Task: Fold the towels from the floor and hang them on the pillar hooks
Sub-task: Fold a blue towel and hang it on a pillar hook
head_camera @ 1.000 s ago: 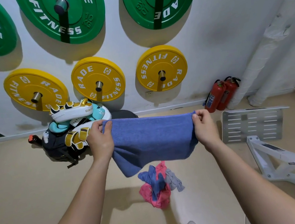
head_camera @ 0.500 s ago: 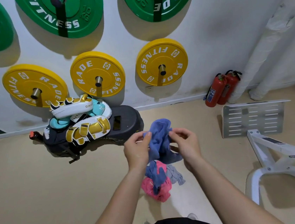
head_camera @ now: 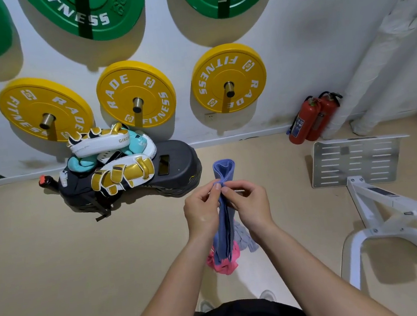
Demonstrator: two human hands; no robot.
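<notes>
A blue towel hangs folded in half between my two hands, its fold looping up above my fingers and its doubled length dropping down between my wrists. My left hand and my right hand pinch its upper edges together, fingertips almost touching. Below them on the beige floor lies a small heap of towels, pink with a grey one beside it, partly hidden by the hanging blue towel. No pillar hooks are in view.
A black step platform piled with white and gold boxing pads stands by the wall. Yellow weight plates and green ones hang above. Two red fire extinguishers, a perforated metal plate and a white machine frame stand to the right.
The towel was stretched wide between my hands. I have brought both hands together, so it is folded in half and now hangs narrow and straight.
</notes>
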